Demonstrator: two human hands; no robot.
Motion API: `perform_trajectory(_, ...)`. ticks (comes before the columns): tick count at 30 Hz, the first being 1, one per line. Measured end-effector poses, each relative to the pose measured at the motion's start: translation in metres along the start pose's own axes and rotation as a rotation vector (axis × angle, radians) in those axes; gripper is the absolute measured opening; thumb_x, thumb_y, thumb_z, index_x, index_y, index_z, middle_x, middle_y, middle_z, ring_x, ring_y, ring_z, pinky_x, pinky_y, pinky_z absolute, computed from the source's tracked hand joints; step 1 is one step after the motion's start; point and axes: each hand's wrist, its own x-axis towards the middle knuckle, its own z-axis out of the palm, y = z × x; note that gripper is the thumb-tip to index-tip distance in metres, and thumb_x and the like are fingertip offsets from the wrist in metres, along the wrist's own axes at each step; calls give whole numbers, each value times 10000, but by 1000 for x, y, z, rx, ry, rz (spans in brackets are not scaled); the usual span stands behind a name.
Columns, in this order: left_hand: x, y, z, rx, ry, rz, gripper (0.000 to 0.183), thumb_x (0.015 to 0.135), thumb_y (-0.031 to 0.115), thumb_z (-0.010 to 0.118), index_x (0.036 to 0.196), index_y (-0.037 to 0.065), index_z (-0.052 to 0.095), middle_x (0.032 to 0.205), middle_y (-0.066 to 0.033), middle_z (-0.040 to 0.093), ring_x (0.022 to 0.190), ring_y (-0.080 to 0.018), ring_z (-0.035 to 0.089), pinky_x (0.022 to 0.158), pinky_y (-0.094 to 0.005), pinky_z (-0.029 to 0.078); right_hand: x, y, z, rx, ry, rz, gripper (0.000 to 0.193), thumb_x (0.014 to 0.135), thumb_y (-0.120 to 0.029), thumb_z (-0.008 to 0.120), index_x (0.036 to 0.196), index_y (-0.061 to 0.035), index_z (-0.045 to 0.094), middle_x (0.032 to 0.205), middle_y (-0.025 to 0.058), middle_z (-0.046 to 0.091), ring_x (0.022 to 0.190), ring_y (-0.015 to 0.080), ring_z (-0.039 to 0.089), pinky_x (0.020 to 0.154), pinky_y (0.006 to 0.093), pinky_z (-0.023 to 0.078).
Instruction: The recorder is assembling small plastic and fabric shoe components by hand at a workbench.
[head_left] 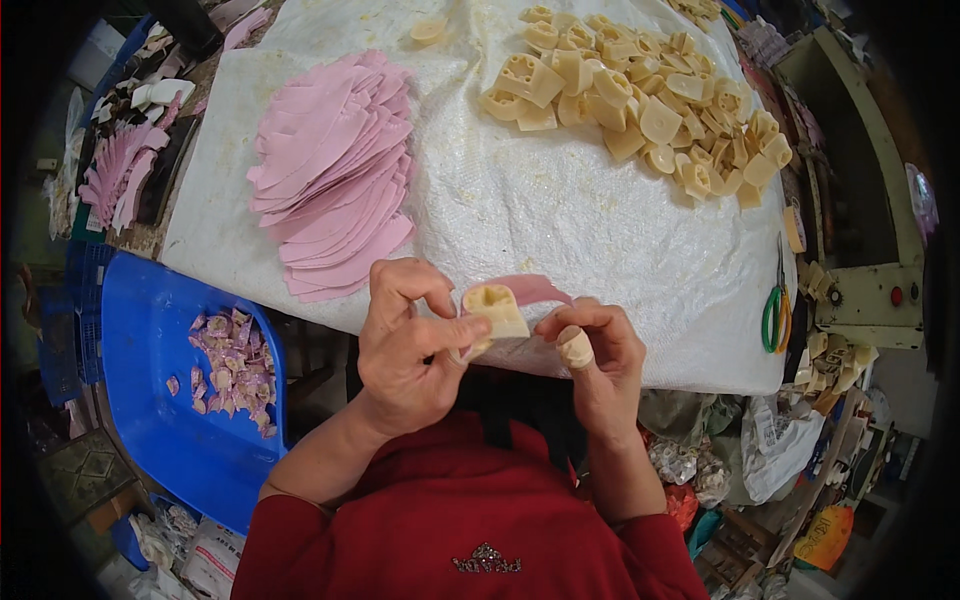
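My left hand [412, 335] grips a cream plastic shoe heel [509, 322], its hollowed, ribbed top turned up. A pink strip of thin, leather-like sheet [538, 288] runs from behind the heel toward the right. The strip's free end meets the fingertips of my right hand [610, 355], which are pinched on it. A pale wrap [575, 347] covers the right thumb's tip. Beyond my left hand lies a fanned stack of pink pieces [335, 170]. At the far right of the table is a heap of similar cream heels [640, 100].
White woven sheeting [500, 190] covers the table. A blue tub [160, 400] at the left holds several pink-covered pieces [235, 360]. Green-and-orange-handled scissors [776, 318] lie at the right edge, near a machine with a red button [897, 296]. One lone heel [428, 32] sits at the back.
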Motion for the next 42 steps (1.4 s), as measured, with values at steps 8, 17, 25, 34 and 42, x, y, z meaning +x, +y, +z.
perform_trajectory(8,-11,5,13,-167,-163,50,159,723,-65,664,829,-5,562,951,-153,613,831,-274,624,708,-352,512,-11,-4,15,609,149,221,259,982,-200,463,1090,35,486,1083,203,614,1007,244,608,867,370,504)
perform_trajectory(17,-4,11,21,344,-316,245,117,680,0,638,743,13,540,844,-80,567,678,-195,548,552,-298,353,-9,-15,9,521,90,351,272,991,-170,416,1101,55,524,1163,237,590,1019,288,618,863,383,530)
perform_trajectory(25,-6,4,22,317,-274,123,144,670,-41,634,736,20,521,850,-93,563,658,-214,535,572,-316,399,-1,-11,8,126,-19,319,299,978,-177,442,1149,52,530,1161,184,610,1053,221,605,850,312,510)
perform_trajectory(34,-6,8,15,-199,-318,-3,233,671,-145,637,747,7,478,935,-156,606,793,-262,636,666,-315,522,25,0,-32,539,-361,428,379,792,-95,725,1124,6,571,1018,92,641,964,175,614,868,312,482)
perform_trajectory(42,-4,2,16,-48,-370,85,213,636,-128,655,778,-11,547,909,-131,614,736,-226,613,649,-306,498,34,-8,-22,491,-312,558,398,824,-70,693,1177,0,524,1014,99,646,887,134,613,818,283,500)
